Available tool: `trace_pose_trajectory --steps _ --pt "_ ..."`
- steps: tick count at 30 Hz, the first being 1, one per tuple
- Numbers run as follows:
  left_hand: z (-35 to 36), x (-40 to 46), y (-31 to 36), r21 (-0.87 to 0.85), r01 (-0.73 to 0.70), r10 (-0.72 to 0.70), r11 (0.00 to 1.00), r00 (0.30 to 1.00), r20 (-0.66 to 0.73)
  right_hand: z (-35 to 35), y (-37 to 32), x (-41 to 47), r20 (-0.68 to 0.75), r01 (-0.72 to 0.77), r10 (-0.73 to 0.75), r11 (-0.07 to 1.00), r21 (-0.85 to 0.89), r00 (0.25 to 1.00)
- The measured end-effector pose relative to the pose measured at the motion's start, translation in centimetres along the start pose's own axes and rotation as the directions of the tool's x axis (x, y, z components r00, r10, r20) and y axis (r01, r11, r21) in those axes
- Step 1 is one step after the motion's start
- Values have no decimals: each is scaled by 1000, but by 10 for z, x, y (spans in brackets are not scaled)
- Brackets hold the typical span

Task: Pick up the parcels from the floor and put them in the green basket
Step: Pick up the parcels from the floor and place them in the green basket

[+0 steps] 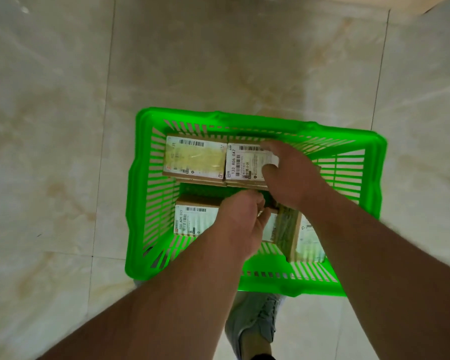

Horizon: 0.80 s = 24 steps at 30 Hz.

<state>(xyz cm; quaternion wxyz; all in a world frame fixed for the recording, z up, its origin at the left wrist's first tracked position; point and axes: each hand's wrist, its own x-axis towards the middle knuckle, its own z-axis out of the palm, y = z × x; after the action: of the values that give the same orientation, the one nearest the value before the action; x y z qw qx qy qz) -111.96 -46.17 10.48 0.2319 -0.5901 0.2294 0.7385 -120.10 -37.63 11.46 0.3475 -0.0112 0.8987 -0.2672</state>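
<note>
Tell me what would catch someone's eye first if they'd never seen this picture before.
The bright green basket on the pale marble floor stands out most, with labelled cardboard parcels inside it. Both bare hands reach into it: the right hand grips the far parcel marked 133 R06 0A7, and the left hand is at the top edge of the near parcel. A grey shoe shows below the basket.
</note>
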Motion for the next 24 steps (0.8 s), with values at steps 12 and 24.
trace_pose_trajectory --steps 12,24 --pt "-10 -27 -52 737 -43 44 674 999 18 6 101 -114 -90 -579 694 658 481 714" --pt "12 -8 -85 907 -79 61 413 996 60 32 127 -106 10 -624 696 637 453 718"
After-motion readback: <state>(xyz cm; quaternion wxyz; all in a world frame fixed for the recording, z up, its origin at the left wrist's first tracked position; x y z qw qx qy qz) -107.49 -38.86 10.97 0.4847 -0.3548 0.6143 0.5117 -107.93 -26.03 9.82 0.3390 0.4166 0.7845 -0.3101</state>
